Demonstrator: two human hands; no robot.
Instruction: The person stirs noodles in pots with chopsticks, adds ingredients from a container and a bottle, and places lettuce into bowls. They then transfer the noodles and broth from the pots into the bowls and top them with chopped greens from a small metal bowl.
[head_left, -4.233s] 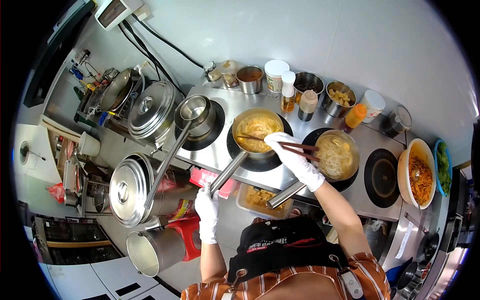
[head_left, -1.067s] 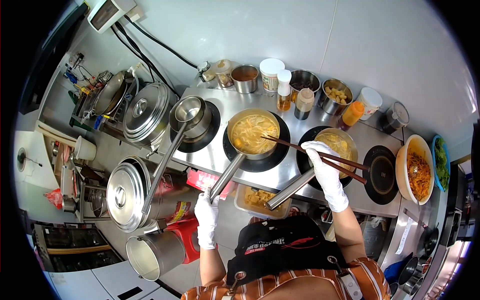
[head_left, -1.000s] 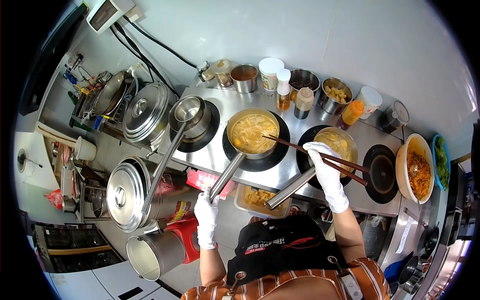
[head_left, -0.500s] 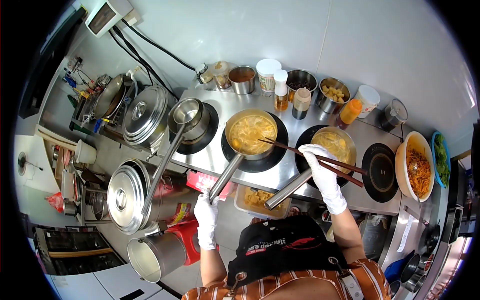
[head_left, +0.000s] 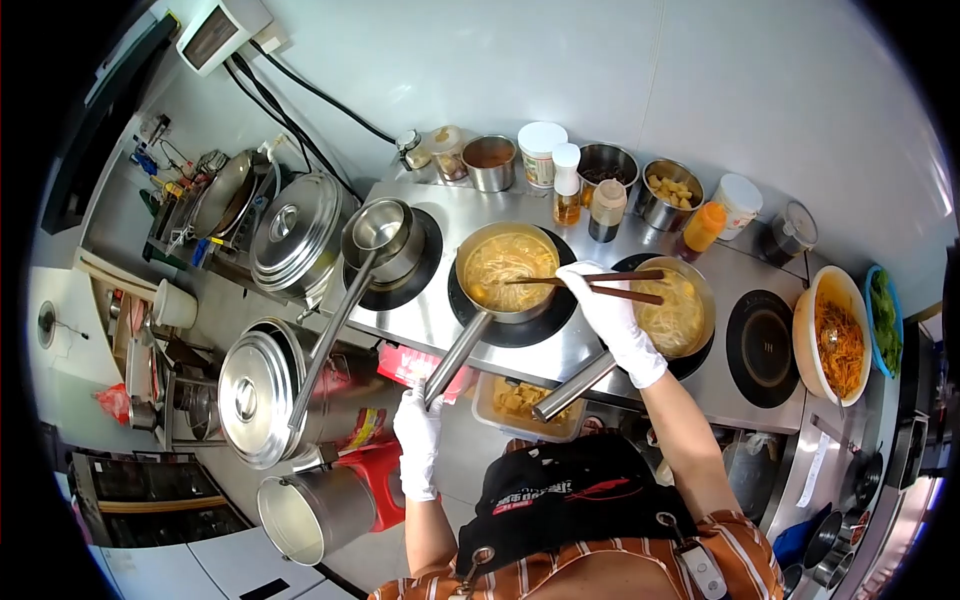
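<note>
My left hand [head_left: 416, 420], in a white glove, is closed at the end of the long metal handle of a saucepan [head_left: 463, 352]. Noodles in broth [head_left: 508, 268] fill this pan on the middle burner. My right hand [head_left: 606, 312], also gloved, grips a pair of long brown chopsticks [head_left: 630, 277]; their tips reach into the noodles. Just right of that hand, a second saucepan [head_left: 705, 300] with noodles in broth sits on another burner, its handle pointing down-left.
A pot with a ladle [head_left: 340, 315] stands on the left burner. Seasoning bottles [head_left: 607, 208] and metal containers [head_left: 490, 170] line the wall. A bowl of shredded orange food [head_left: 806, 335] is at right. Large lidded pots [head_left: 250, 395] stand at left.
My right hand has moved left and slightly up, off the right saucepan. The chopsticks now lie more level, with their tips further left in the middle pan's noodles. My left hand still holds the handle.
</note>
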